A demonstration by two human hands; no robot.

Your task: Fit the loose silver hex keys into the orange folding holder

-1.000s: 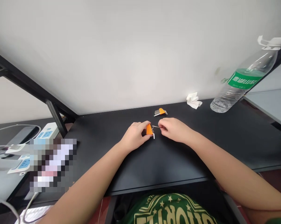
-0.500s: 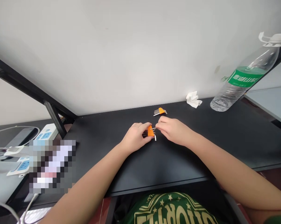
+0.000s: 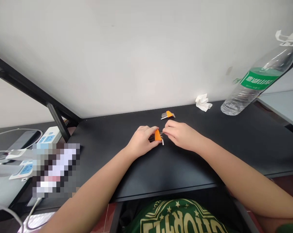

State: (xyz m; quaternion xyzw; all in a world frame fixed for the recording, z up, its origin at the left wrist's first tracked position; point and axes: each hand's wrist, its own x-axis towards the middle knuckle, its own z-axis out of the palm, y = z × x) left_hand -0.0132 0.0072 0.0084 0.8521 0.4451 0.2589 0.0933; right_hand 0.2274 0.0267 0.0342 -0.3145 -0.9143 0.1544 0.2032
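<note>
My left hand (image 3: 143,140) grips an orange hex key holder (image 3: 157,135) between thumb and fingers, low over the black table. Silver hex keys sit in it, and the bent end of one (image 3: 163,141) sticks out at the lower right. Pinched in my right hand (image 3: 177,134) is a thin hex key (image 3: 161,133), its visible part reaching the holder's right edge. My fingers cover most of that key. Beyond my hands lies a second orange hex key set (image 3: 169,114), filled with several silver keys.
A crumpled tissue (image 3: 203,102) and a large plastic bottle (image 3: 252,85) with a green label stand by the wall at right. On the left are a white power strip (image 3: 48,139), cables and a pixelated phone-like object (image 3: 60,165). The black table (image 3: 100,129) meets the wall.
The hex key in my right hand crossed the front of the orange holder before; now it meets the holder's right edge. The view has shifted slightly.
</note>
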